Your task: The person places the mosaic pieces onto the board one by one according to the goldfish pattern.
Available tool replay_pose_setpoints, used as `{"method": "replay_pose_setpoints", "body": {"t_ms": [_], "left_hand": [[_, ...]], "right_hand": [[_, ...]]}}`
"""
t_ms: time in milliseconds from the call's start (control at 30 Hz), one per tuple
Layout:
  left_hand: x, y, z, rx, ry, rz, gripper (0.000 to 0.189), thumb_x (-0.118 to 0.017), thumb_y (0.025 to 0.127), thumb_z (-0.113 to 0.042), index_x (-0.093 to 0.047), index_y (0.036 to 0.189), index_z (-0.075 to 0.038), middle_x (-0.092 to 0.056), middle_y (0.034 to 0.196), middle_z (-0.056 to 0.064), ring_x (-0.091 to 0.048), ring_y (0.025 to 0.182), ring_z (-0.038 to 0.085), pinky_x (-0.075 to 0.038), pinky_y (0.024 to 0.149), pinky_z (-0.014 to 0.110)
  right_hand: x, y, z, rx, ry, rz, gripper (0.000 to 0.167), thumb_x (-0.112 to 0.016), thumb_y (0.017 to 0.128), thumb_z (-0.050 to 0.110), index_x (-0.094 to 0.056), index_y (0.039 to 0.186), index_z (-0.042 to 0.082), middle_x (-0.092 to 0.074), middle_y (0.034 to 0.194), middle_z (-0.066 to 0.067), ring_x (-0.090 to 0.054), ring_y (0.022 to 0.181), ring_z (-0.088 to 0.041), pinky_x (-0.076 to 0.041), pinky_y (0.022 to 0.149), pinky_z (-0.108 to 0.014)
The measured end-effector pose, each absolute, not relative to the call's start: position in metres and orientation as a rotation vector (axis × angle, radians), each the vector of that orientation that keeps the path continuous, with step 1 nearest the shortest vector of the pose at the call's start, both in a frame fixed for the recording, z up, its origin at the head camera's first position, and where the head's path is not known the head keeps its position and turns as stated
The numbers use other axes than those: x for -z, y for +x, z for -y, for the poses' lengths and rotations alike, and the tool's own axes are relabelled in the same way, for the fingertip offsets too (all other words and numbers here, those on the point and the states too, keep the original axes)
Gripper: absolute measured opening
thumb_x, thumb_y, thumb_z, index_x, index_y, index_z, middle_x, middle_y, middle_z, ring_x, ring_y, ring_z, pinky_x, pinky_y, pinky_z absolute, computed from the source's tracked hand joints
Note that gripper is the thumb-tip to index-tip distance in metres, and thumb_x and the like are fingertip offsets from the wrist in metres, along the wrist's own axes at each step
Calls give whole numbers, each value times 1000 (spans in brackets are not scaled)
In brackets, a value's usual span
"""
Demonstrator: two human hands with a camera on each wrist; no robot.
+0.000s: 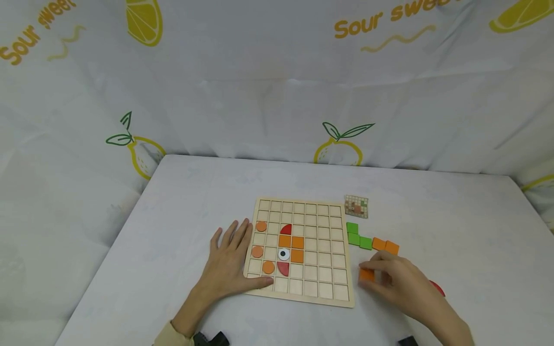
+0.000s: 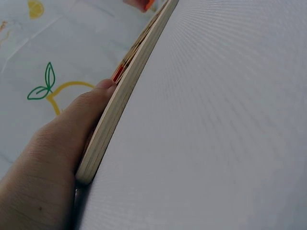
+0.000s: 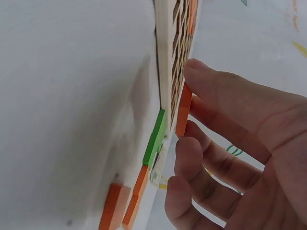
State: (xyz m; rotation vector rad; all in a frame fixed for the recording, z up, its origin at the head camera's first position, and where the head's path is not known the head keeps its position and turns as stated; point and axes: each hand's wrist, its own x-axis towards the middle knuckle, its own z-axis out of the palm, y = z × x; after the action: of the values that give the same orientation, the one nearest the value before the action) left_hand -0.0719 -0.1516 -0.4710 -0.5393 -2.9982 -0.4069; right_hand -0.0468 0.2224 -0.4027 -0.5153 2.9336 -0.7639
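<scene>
A wooden grid board (image 1: 325, 274) lies on the white table, holding orange squares (image 1: 297, 256), orange discs (image 1: 268, 267), red quarter-circle pieces (image 1: 283, 268) and a white eye disc (image 1: 283, 254). My left hand (image 1: 229, 266) rests at the board's left edge, fingers spread, the thumb over its near left corner. Right of the board, my right hand (image 1: 400, 283) pinches an orange square tile (image 1: 366, 274) between thumb and fingers. In the right wrist view that tile (image 3: 183, 111) is held above the table, apart from the board.
Green squares (image 1: 353, 239) and orange squares (image 1: 385, 245) lie along the board's right side. A small pattern card (image 1: 357, 206) sits by its far right corner. Partly behind my right hand is a red piece (image 1: 437, 288). A lemon-printed cloth (image 1: 268, 105) hangs behind the table.
</scene>
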Motion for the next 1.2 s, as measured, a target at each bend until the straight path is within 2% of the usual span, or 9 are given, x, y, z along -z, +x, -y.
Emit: {"method": "replay_pose_setpoints", "body": {"t_ms": [367, 800, 1200], "left_hand": [[470, -72, 151, 411, -534, 3005, 131, -68, 66, -85, -24, 163, -8, -24, 172, 7, -21, 158, 33, -12, 122, 64], [469, -71, 151, 425, -543, 2989, 130, -67, 66, -85, -26, 163, -8, -26, 171, 8, -22, 157, 33, -13, 122, 65], [469, -71, 152, 411, -551, 2971, 130, -64, 67, -88, -29, 162, -7, -28, 170, 9, -24, 156, 35, -15, 121, 66]], "right_hand": [[390, -51, -199, 809, -503, -2910, 26, -89, 77, 23, -82, 101, 18, -65, 87, 16, -45, 70, 5, -41, 56, -17], [383, -59, -159, 838, -606, -2840, 29, -86, 81, 27, -82, 107, 14, -59, 82, 15, -44, 68, 1, -38, 54, -17], [387, -64, -123, 810, -646, -2797, 27, -88, 79, 26, -82, 103, 14, -62, 83, 12, -43, 64, -1, -39, 55, -16]]}}
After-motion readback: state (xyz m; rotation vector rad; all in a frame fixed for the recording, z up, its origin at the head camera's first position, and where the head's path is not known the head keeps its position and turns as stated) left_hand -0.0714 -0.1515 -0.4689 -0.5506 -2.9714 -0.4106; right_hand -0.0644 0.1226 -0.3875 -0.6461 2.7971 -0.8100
